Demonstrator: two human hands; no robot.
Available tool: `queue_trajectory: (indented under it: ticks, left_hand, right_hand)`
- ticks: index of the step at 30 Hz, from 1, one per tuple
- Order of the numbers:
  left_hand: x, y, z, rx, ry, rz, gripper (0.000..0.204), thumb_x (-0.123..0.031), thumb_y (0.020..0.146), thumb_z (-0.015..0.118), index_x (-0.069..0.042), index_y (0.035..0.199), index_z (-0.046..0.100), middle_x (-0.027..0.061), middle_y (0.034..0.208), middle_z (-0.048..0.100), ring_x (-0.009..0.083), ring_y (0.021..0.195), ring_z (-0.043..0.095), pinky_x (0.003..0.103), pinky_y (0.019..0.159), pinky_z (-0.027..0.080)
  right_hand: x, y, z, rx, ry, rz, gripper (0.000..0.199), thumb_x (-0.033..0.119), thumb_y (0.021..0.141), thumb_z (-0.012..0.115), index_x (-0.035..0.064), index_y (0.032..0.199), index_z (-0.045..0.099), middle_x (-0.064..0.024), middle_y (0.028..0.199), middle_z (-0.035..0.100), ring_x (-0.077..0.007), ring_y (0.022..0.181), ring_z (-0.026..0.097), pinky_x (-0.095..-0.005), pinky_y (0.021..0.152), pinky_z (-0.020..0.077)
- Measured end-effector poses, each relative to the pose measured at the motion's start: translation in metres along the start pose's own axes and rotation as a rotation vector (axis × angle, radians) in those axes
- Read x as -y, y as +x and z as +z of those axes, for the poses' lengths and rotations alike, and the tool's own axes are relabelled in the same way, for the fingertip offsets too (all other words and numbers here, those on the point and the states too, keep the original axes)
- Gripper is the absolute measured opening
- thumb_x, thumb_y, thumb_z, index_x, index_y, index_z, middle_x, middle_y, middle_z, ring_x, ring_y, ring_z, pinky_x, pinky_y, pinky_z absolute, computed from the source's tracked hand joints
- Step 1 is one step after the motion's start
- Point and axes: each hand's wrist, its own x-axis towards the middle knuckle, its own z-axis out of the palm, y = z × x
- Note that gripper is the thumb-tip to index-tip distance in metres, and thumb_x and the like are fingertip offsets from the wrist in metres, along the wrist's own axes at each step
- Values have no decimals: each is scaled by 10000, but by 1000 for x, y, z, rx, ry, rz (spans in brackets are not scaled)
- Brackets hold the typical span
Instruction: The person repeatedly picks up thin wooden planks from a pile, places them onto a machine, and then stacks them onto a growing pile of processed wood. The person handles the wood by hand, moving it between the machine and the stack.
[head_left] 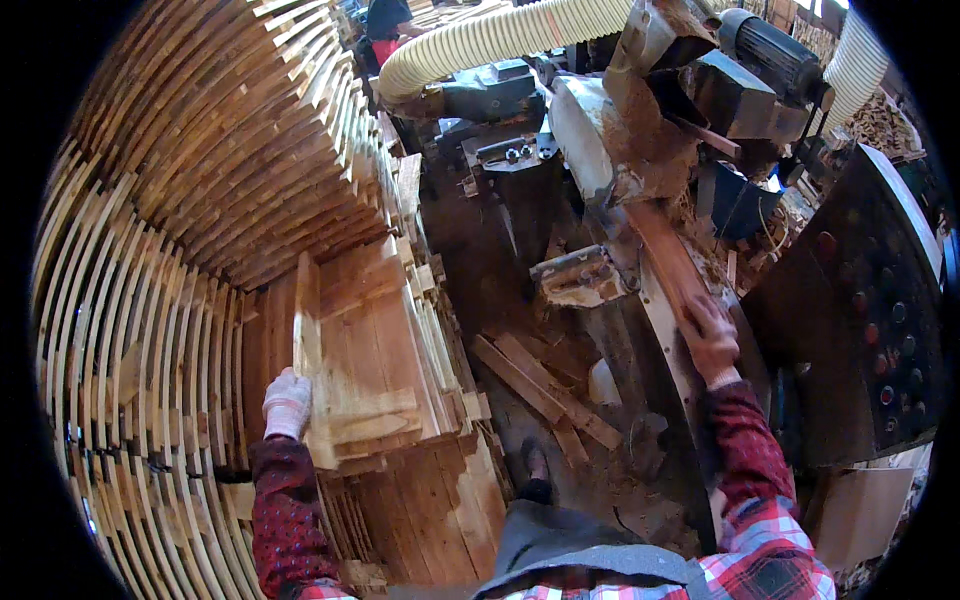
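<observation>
On the machine, reddish rough-sawn board (pixel 668 262) lies flat.

Tall stacks of thin wooden slats (pixel 200 180) fill the left side, curving with the lens. A woodworking machine (pixel 640 130) caked in sawdust stands at centre right, fed by a ribbed cream extraction hose (pixel 490 40). A dark control panel (pixel 870 300) with round buttons sits at the right. Offcuts (pixel 540 385) and sawdust litter the dim floor. Daylight enters from the top.
</observation>
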Motion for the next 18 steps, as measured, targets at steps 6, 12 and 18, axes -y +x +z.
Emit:
queue_trajectory:
  ticks: [6,12,18]
  left_hand:
    - [-104,-136,78,-860,-508,421,181,-142,1020,600,-25,1089,720,188,1099,679,353,990,646,466,887,532]
    - [-347,-290,13,-59,-1396,565,350,-175,1015,677,-5,1317,626,157,1193,648,256,1070,616,396,948,502]
    - [-283,-187,-13,-257,-1050,343,689,-328,962,723,-38,1536,476,205,1576,481,351,1460,467,436,1211,374]
  right_hand:
    - [163,-27,-18,208,359,20,834,475,820,809,20,1469,546,-254,1318,635,-432,1251,601,-499,1113,454]
    - [179,-193,-141,220,460,-178,1003,404,665,883,17,1508,501,-268,1296,632,-452,1192,623,-536,1002,522]
    - [45,-314,-215,256,-18,174,1048,403,616,887,58,1529,507,-340,1320,586,-536,1170,584,-588,1025,490]
